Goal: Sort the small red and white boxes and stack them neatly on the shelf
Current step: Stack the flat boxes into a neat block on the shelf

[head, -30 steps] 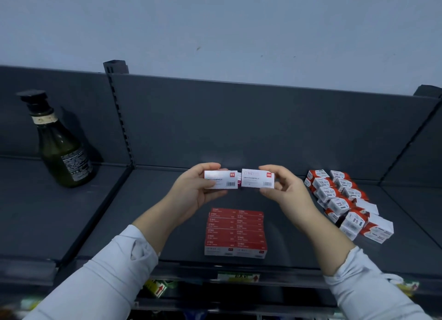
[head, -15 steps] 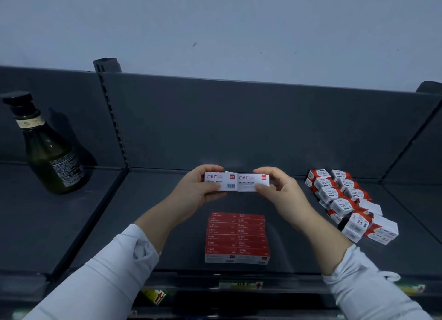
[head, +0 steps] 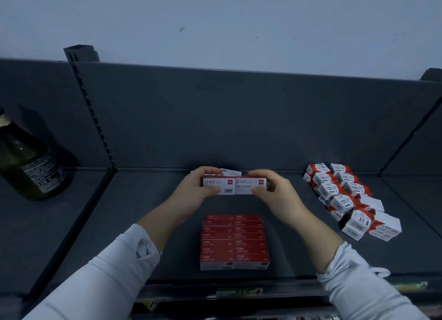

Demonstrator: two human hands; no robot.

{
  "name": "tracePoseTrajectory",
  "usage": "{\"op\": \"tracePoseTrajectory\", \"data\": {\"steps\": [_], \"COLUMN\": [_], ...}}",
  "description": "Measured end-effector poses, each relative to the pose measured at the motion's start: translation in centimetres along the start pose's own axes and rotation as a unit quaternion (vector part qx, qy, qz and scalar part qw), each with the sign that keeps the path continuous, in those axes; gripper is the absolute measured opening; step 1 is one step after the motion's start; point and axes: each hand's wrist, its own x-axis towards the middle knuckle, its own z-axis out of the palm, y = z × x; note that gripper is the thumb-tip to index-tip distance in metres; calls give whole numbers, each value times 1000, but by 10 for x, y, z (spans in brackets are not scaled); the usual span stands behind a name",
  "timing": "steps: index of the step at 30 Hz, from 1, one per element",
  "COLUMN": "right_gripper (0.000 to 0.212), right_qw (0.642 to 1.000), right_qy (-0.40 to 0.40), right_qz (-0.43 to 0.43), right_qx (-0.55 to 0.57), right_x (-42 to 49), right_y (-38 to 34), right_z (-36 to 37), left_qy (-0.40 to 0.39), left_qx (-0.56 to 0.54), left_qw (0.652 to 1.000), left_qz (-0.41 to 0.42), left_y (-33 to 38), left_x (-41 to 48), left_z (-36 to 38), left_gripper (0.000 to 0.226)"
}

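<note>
2 boxes (head: 234, 185) are held end to end, long axis left-right, gripped by the left hand (head: 198, 188) and right hand (head: 275, 193), directly above and behind the stack (head: 234, 242) on the shelf (head: 148, 224).

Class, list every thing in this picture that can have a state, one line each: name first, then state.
left hand, grips the left held box.
right hand, grips the right held box.
left held box, in the air, its end against the right held box.
red stack, neat, two columns, resting on the shelf.
cube boxes, uneven rows at the right, some tipped.
bottle, standing at the left.
</note>
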Motion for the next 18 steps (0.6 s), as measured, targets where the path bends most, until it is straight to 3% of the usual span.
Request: {"op": "tracePoseTrajectory", "data": {"steps": [8,18], "right_gripper": [19,18], "right_qw": [998,997], "right_qy": [-4,-18], "right_qz": [31,77], "right_qx": [-55,-7], "right_x": [4,4], "right_y": [32,60], "right_z": [29,26], "left_qy": [10,-44], "left_qx": [92,39], "left_qw": [995,993], "left_qz": [-48,-100], "left_y": [-36,-58], "left_x": [12,10], "left_z": [1,8], "left_gripper": [25,21]}}
